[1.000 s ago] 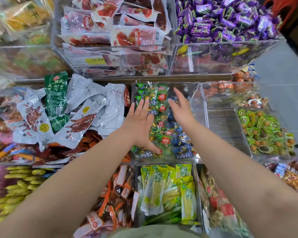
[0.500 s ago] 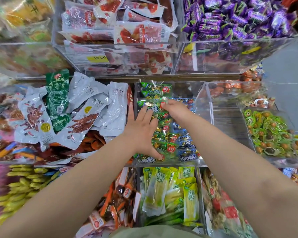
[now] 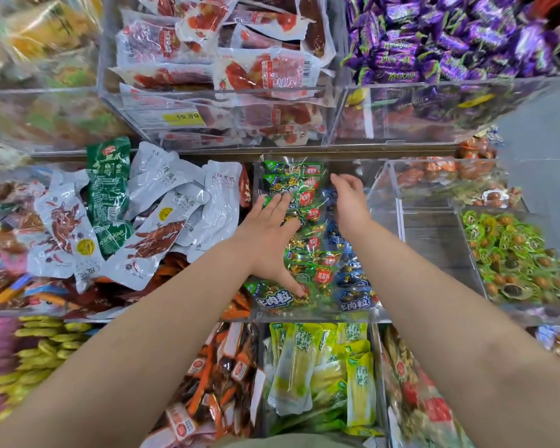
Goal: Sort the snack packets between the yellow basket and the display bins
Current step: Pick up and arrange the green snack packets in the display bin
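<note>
Clear shelf bins crowd my view, and in the middle bin (image 3: 304,315) my left hand (image 3: 269,234) lies flat, fingers slightly spread, on the green packets (image 3: 307,197), while my right hand (image 3: 351,205) hovers above the blue packets (image 3: 353,279), fingers loosely curved, holding nothing.

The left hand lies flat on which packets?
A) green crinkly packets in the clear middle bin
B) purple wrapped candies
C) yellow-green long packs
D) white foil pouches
A: the left hand rests, fingers straight, on the green crinkly packets inside the clear plastic bin.
</note>
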`<state>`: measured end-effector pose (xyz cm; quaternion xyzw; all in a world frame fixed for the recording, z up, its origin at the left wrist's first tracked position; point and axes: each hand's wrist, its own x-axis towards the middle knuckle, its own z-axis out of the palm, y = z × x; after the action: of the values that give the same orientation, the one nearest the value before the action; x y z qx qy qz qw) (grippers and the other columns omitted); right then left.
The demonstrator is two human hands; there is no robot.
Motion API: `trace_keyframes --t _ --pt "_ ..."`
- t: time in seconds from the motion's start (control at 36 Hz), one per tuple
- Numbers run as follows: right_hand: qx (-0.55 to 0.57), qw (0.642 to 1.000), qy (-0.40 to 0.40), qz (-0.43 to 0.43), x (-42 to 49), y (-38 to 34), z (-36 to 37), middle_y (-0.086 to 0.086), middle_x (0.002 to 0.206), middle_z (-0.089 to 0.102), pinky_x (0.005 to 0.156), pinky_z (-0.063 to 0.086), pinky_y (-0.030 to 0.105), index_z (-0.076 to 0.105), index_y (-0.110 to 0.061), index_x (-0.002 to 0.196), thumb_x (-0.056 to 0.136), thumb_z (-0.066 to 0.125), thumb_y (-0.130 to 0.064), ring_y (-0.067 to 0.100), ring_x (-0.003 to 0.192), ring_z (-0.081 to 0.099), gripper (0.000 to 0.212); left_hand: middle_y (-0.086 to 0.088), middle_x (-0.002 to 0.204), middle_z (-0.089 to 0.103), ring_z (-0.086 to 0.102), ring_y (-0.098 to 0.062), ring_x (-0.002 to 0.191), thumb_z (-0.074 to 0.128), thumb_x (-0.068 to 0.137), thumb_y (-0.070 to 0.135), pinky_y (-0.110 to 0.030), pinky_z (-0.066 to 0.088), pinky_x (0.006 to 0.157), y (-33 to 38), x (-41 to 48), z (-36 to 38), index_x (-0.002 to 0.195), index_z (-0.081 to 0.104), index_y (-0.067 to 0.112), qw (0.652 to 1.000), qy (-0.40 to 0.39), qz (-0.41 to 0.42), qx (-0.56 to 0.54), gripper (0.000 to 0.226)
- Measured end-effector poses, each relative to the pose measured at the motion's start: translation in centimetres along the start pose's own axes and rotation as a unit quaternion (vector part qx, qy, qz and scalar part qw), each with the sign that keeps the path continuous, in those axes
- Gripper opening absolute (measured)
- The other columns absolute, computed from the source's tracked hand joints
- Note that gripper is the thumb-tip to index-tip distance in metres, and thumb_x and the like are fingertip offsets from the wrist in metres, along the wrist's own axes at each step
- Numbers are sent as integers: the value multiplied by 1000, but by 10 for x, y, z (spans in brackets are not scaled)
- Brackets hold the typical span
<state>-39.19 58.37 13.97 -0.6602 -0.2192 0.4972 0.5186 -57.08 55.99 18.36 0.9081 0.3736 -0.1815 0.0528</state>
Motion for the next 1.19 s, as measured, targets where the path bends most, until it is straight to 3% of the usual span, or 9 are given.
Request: trace_keyframes --t 0.14,0.22,0.39,0.53,0.72,0.83,0.89,1.06,1.19 --pt "-82 987 -72 118 -1 5 15 6 137 50 105 37 44 46 -17 137 92 39 -55 26 122 49 59 -18 157 -20 -23 -31 144 54 39 94 -47 -23 111 1 1 5 150 11 22 1000 1 -7 -8 139" --pt "-140 982 -70 106 -1 -1 20 6 125 57 95 41 36 50 -13 132 95 33 -55 23 106 55 58 -19 155 -25 -26 -33 143 53 38 96 -50 -20 112 4 4 6 151 0 27 1000 -16 -19 7 143" --pt "-185 981 -40 47 -6 -16 7 7 139 48 105 36 38 46 -16 137 99 31 -46 26 124 46 51 -19 153 -31 -30 -34 141 52 35 97 -51 -18 113 8 6 0 149 -17 30 999 -34 -35 24 149" --pt "-178 984 -4 -32 -48 0 -35 0 137 51 91 30 25 51 -17 133 97 41 -41 16 116 48 45 -20 149 -38 -44 -33 131 55 40 94 -53 -26 106 15 -9 3 143 -29 35 999 0 -44 12 146" --pt "-217 972 -88 -26 -118 52 -69 0 135 53 96 31 15 53 -13 133 100 42 -29 9 120 47 39 -14 154 -30 -40 -26 132 64 54 81 -50 -24 105 45 -35 8 142 -34 26 1000 12 -7 6 143" --pt "-208 970 -122 -24 -122 44 -76 -5 120 60 92 40 17 60 -17 126 92 58 -23 4 107 55 34 -14 157 -24 -27 -30 143 57 68 77 -51 -22 108 59 -39 3 146 -28 20 999 20 -37 15 129" --pt "-229 964 -130 -38 -116 34 -74 -5 102 67 73 46 11 66 -16 117 88 65 -22 -1 85 61 30 -14 158 -20 -23 -31 145 56 72 73 -54 -19 109 64 -38 1 148 -23 17 998 32 -52 28 123" --pt "-281 938 -168 -112 -107 13 -42 -17 59 59 51 37 6 69 -21 72 83 69 -10 -6 54 51 16 -13 160 -13 -17 -30 146 63 75 59 -45 -13 114 68 -35 8 148 -23 15 996 63 -53 -29 122" --pt "-283 940 -161 -105 -105 12 -42 -10 93 66 80 46 18 70 -17 105 86 66 -20 5 87 60 20 -2 159 -22 -22 -24 145 65 66 69 -52 -9 115 56 -31 18 145 -31 15 989 43 -83 -118 135"
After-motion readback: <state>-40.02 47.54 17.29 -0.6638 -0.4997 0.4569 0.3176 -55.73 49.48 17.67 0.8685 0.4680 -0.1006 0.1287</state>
